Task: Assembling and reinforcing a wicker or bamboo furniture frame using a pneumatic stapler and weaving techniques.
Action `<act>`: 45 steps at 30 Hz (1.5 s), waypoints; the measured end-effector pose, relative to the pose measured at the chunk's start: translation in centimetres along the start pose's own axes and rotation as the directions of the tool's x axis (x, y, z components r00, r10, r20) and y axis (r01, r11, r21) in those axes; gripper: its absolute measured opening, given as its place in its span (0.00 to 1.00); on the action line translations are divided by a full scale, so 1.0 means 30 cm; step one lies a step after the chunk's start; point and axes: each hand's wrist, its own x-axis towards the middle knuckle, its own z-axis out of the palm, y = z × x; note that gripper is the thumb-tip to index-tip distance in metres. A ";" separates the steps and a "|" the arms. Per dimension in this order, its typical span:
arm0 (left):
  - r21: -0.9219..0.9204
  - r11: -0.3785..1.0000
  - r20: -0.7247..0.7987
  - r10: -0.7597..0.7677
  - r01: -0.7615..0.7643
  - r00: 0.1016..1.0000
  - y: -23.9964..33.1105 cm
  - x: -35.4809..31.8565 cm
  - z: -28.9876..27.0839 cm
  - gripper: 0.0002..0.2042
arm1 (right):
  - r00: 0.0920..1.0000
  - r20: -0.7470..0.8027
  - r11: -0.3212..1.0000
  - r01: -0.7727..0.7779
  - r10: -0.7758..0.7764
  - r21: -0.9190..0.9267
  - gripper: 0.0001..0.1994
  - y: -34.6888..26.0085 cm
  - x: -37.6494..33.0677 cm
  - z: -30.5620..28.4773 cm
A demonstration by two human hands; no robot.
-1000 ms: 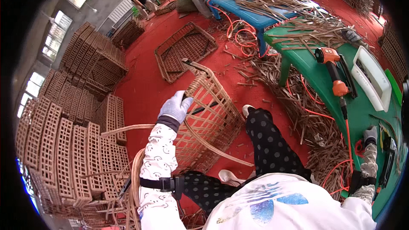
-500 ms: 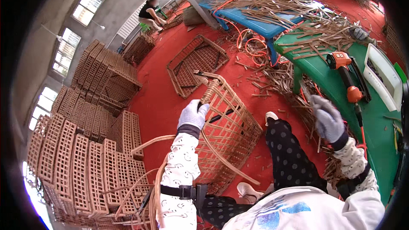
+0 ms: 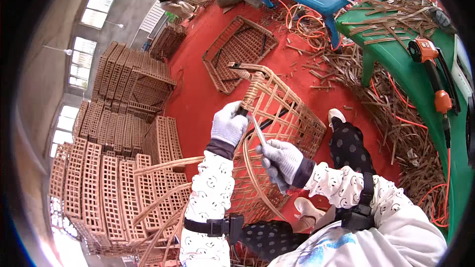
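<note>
A woven wicker basket (image 3: 302, 118) stands tilted in front of me, with an open lattice wall and a dark bar along part of its rim. My left hand (image 3: 229, 124), in a pale grey glove, is closed on the rim just below a tightly coiled wrapping (image 3: 254, 90). My right hand (image 3: 283, 160), gloved as well, is closed round a slim pointed silver metal tool (image 3: 258, 129); its handle is hidden. The tool's tip reaches the rim beside my left fingers. Loose wicker strands (image 3: 170, 164) trail left behind my left forearm, and another strand (image 3: 255, 183) curves below my right hand.
Stacks of woven lattice pieces (image 3: 94, 178) rise on the left. Another basket frame (image 3: 240, 52) lies on the red floor ahead. A green table (image 3: 373, 42) at right bears strips and an orange nail gun (image 3: 430, 71). Cut strips and an orange hose (image 3: 309, 24) litter the floor. A person (image 3: 174, 0) sits far off.
My right hand has come left from beside the green table to the basket rim, bringing the metal tool. My left hand keeps its hold on the rim. The view has shifted right.
</note>
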 end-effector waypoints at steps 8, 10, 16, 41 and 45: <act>0.000 0.994 -0.012 0.107 -0.107 0.994 -0.050 0.006 0.000 0.16 | 0.999 -0.043 0.968 -0.003 0.014 0.252 0.05 0.017 0.056 0.098; 0.017 0.984 -0.023 0.180 -0.180 0.983 -0.072 0.011 -0.004 0.16 | 0.990 -0.126 0.938 0.096 -0.056 0.334 0.06 0.049 0.074 0.125; -0.081 0.996 0.038 0.028 -0.025 0.999 -0.011 -0.050 -0.021 0.18 | 0.870 -0.165 0.882 0.472 -0.465 0.006 0.09 0.179 0.171 0.059; -0.078 0.993 0.074 0.089 -0.084 0.993 0.017 -0.104 0.073 0.17 | 0.999 0.008 0.995 0.041 -0.041 -0.096 0.05 -0.035 -0.188 0.122; 0.251 0.945 0.101 0.189 -0.209 0.977 0.040 -0.107 0.045 0.17 | 0.874 -0.075 0.823 0.420 -0.481 -0.384 0.08 -0.117 -0.086 -0.050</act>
